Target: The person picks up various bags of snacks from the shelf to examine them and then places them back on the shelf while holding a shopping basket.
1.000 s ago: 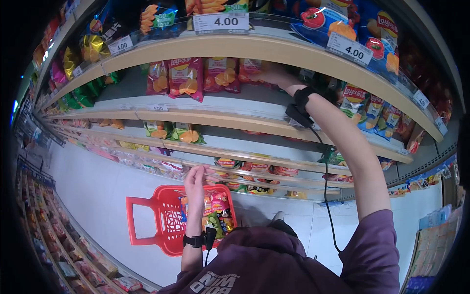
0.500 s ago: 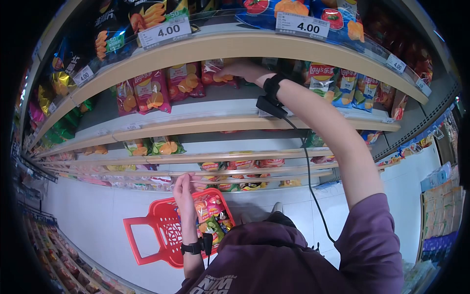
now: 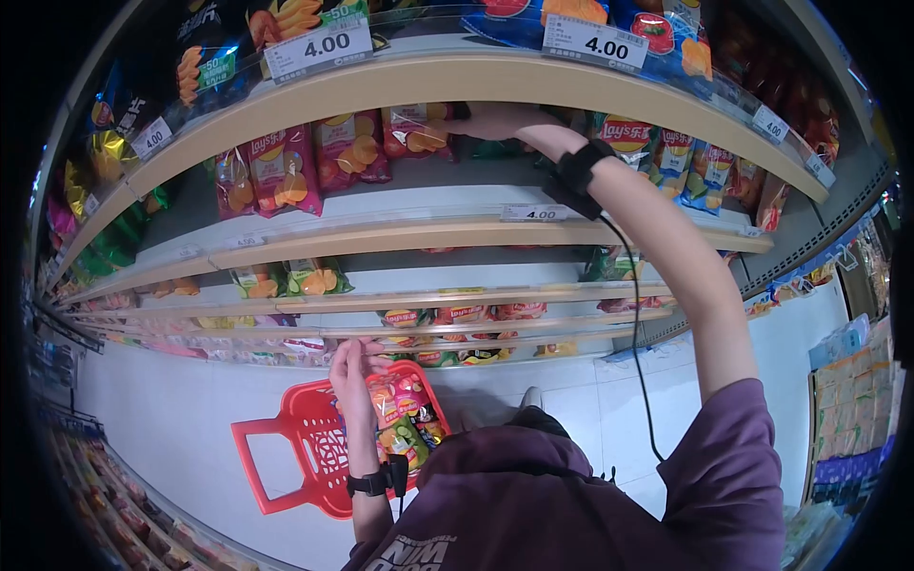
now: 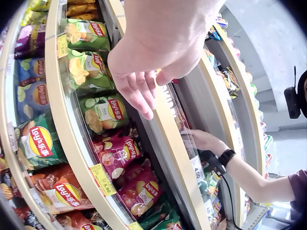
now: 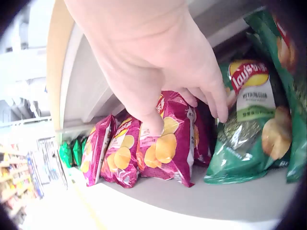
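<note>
My right hand [image 5: 158, 62] reaches into the shelf over upright magenta bags of Lay's chips. Its thumb lies over the front of one magenta chip bag [image 5: 160, 148]; the other fingers spread past that bag's upper right edge, toward a green chip bag [image 5: 249, 129]. In the head view, the right hand [image 3: 505, 122] is beside the same magenta bag [image 3: 417, 131], partly under the shelf above. My left hand [image 3: 352, 371], fingers loosely bent and holding nothing, hovers above the red shopping basket [image 3: 295, 419]. The left wrist view shows the left hand [image 4: 158, 52] in front of the lower shelves.
Several chip bags [image 3: 405, 438] lie in the basket on the floor. The upper shelf's wooden edge [image 3: 457, 90] crosses above my right arm. Blue chip bags [image 3: 705, 176] stand to the right of it. A thin black cable [image 3: 636, 362] hangs from my right wrist.
The head view has turned rightward, so the shelves appear farther left. My right hand has drawn a little to the right off the magenta bag's front. The left hand still hovers over the basket.
</note>
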Motion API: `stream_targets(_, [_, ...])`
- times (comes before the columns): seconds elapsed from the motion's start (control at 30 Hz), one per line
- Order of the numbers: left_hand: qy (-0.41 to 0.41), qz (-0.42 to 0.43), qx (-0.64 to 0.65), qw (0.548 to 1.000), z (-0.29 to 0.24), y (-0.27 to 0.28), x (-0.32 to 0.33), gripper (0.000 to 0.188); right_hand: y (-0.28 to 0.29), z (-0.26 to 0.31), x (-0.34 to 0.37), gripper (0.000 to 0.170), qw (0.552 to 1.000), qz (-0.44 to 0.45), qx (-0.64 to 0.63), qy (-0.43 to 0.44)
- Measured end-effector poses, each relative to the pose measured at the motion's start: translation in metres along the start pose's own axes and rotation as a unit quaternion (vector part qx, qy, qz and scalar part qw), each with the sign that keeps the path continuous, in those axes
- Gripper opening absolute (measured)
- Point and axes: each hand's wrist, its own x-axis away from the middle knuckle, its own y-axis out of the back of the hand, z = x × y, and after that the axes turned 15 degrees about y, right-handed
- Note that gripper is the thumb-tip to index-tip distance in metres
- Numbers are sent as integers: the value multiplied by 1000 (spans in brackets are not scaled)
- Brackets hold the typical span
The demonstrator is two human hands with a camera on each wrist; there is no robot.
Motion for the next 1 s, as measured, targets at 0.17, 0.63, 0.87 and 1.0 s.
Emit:
stream_targets(0.17, [1,17,-8,1000,4,-1,-4,26,24,21,31,49,969,84,215,-91])
stream_targets(0.63, [-2,34,-24,999,0,-7,-2,27,-1,1,43,51,981,71,124,-133])
stream_targets(0.87, [-3,20,-18,1000,3,-2,-1,26,-10,-41,29,53,971,42,-32,-232])
stream_targets(1.0, [-4,22,-8,1000,6,-1,0,26,-18,-55,33,52,979,-84,-55,-178])
